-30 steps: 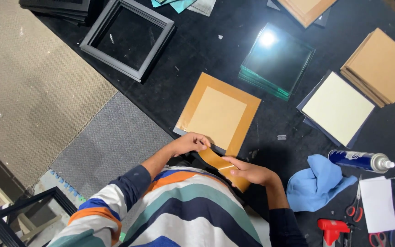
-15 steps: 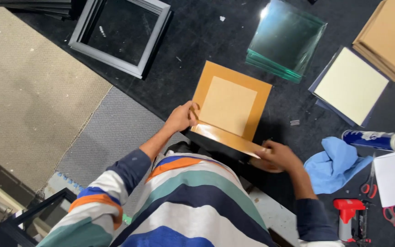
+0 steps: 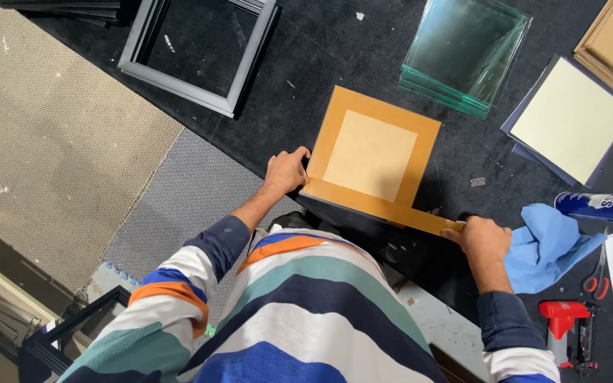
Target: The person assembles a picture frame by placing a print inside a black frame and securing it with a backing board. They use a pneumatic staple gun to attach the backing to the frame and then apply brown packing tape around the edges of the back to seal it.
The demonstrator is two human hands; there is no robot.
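Two hands (image 3: 286, 170) (image 3: 486, 240), taped square board (image 3: 370, 156)

A square brown backing board (image 3: 372, 157) lies on the black tabletop (image 3: 321, 57), the left hand (image 3: 285, 171) at its near left corner and the right hand (image 3: 486, 240) at its near right. Behind it to the right sits a stack of clear glass panes (image 3: 466, 53); behind left, a black picture frame (image 3: 200, 50). Right of the right hand lies a blue cloth (image 3: 548, 245), a red staple gun (image 3: 565, 323) nearer.
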